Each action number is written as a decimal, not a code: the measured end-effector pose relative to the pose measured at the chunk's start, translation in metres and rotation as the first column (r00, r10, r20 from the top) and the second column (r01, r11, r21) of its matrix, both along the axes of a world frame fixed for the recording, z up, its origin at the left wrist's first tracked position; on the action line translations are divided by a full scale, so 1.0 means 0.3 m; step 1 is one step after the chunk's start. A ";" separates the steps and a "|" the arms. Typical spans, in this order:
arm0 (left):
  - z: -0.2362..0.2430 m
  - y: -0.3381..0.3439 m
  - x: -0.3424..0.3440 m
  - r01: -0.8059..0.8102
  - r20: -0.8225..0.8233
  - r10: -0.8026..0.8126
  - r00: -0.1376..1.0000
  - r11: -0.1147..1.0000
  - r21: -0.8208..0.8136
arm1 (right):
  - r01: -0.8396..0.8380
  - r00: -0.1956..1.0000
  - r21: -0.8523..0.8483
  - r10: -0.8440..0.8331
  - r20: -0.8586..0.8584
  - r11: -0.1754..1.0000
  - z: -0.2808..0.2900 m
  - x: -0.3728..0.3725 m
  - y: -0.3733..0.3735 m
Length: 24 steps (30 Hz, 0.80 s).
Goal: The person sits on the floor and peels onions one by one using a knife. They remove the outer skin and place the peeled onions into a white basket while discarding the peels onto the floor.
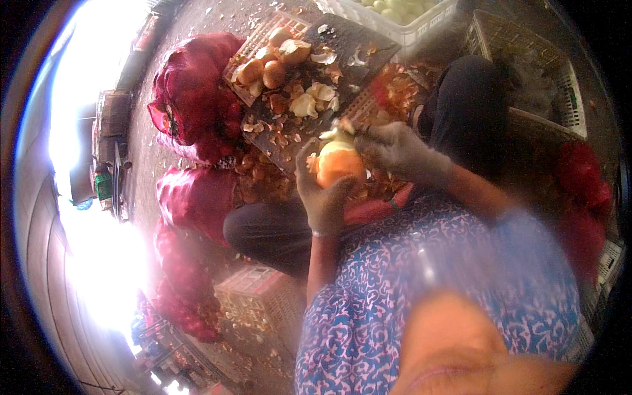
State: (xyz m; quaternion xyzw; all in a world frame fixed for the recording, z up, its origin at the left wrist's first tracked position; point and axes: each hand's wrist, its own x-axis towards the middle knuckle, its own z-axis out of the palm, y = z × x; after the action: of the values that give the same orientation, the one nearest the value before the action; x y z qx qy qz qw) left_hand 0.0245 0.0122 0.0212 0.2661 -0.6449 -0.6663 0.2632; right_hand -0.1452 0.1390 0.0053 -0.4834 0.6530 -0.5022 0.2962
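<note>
My left hand [320, 197], in a grey glove, is wrapped round an onion [339, 168] in front of my lap. The onion's skin is orange-brown below, and its top is pale and bare. My right hand [403, 155], also gloved, is closed at the onion's upper right side. Whatever sits in its fingers is too blurred and small to name. Pale bits of peel stick up between the two hands. Just beyond them lies a dark board [283, 141] strewn with skins and pale peeled layers [313, 100].
Several unpeeled onions [272, 74] lie on an upturned crate [245, 49] at the board's far left. Red mesh sacks [197, 92] line the left. A white crate [421, 27] of peeled onions stands at the back, another crate [569, 95] at the right. A pale crate [257, 293] is lower left.
</note>
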 end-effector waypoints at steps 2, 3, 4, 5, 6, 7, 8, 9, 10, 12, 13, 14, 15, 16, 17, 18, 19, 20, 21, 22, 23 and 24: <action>0.022 0.006 0.018 -0.033 -0.065 0.035 0.997 0.999 0.041 | 0.074 0.984 0.052 -0.082 0.158 0.996 0.015 -0.032 0.010; 0.028 0.017 0.030 -0.092 -0.102 0.102 0.990 0.991 0.097 | 0.140 0.929 0.024 -0.140 0.344 0.990 0.019 -0.045 0.013; 0.028 0.028 0.038 -0.196 -0.057 0.209 0.976 0.965 0.177 | 0.200 0.855 -0.016 -0.166 0.491 0.980 0.020 -0.055 0.013; 0.030 0.015 0.047 -0.079 -0.128 0.113 0.985 0.965 0.248 | 0.165 0.828 -0.061 -0.104 0.551 0.984 0.019 -0.053 0.010; 0.022 0.017 0.053 -0.102 -0.170 0.166 0.971 0.938 0.331 | 0.163 0.844 -0.009 -0.135 0.519 0.987 0.018 -0.053 0.007; 0.010 0.014 0.062 -0.119 -0.205 0.219 0.954 0.904 0.411 | 0.142 0.851 0.010 -0.127 0.509 0.990 0.015 -0.045 0.003; -0.006 0.008 0.069 -0.091 -0.277 0.249 0.928 0.872 0.481 | 0.112 0.850 0.006 -0.099 0.518 0.994 0.014 -0.037 -0.001; -0.026 -0.004 0.074 -0.144 -0.168 0.181 0.969 0.968 0.206 | 0.077 0.845 0.000 -0.065 0.531 0.997 0.014 -0.027 -0.006; -0.048 -0.020 0.078 -0.114 -0.076 0.107 0.991 0.989 -0.091 | 0.041 0.835 -0.008 -0.030 0.549 0.999 0.016 -0.017 -0.006; -0.099 -0.039 0.080 -0.051 0.070 0.095 0.993 0.880 -0.473 | -0.025 0.807 -0.033 0.040 0.589 0.999 0.018 0.005 -0.002; -0.127 -0.040 0.074 -0.052 0.104 0.133 0.986 0.824 -0.565 | -0.056 0.789 -0.049 0.074 0.610 0.997 0.019 0.016 0.002; -0.150 -0.038 0.064 -0.058 0.113 0.169 0.979 0.762 -0.645 | -0.096 0.780 -0.111 0.144 0.610 0.989 0.019 0.024 0.005; -0.170 -0.034 0.052 -0.041 0.136 0.149 0.979 0.807 -0.590 | -0.096 0.789 -0.063 0.114 0.604 0.993 0.018 0.028 0.005; -0.184 -0.024 0.036 -0.033 0.138 0.123 0.983 0.850 -0.526 | -0.103 0.801 -0.071 0.125 0.586 0.992 0.016 0.034 0.003; -0.195 -0.015 0.015 -0.023 0.136 0.096 0.986 0.888 -0.460 | -0.134 0.820 -0.122 0.180 0.544 0.983 0.013 0.033 0.001; -0.199 -0.005 -0.003 -0.009 0.131 0.065 0.989 0.920 -0.391 | -0.133 0.851 -0.074 0.152 0.502 0.988 0.010 0.034 -0.005; -0.198 0.005 -0.022 0.009 0.122 0.031 0.992 0.948 -0.317 | -0.150 0.888 -0.070 0.166 0.428 0.986 0.008 0.031 -0.007; -0.187 0.009 -0.024 0.057 0.041 -0.059 0.997 0.997 0.049 | -0.146 0.921 -0.096 0.171 0.349 0.985 0.005 0.031 -0.014; -0.173 0.012 -0.021 0.179 -0.253 -0.050 0.966 0.838 0.516 | -0.140 0.949 -0.123 0.169 0.267 0.982 0.006 0.027 -0.012; -0.157 0.013 -0.012 0.219 -0.318 0.083 0.945 0.562 0.798 | -0.122 0.971 -0.185 0.155 0.181 0.975 0.005 0.026 -0.017; -0.147 0.011 -0.013 0.231 -0.346 0.086 0.934 0.593 0.772 | -0.120 0.981 -0.145 0.140 0.137 0.982 0.008 0.023 -0.009; -0.136 0.006 -0.009 0.299 -0.432 0.074 0.899 0.618 0.727 | -0.130 0.976 -0.186 0.159 0.148 0.974 0.010 0.025 -0.012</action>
State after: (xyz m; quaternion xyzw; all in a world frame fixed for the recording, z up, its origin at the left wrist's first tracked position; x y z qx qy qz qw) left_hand 0.0216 0.0141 -0.0195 0.1609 -0.2357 -0.9349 0.2109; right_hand -0.1378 0.1353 0.0083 -0.5117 0.5429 -0.5724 0.3403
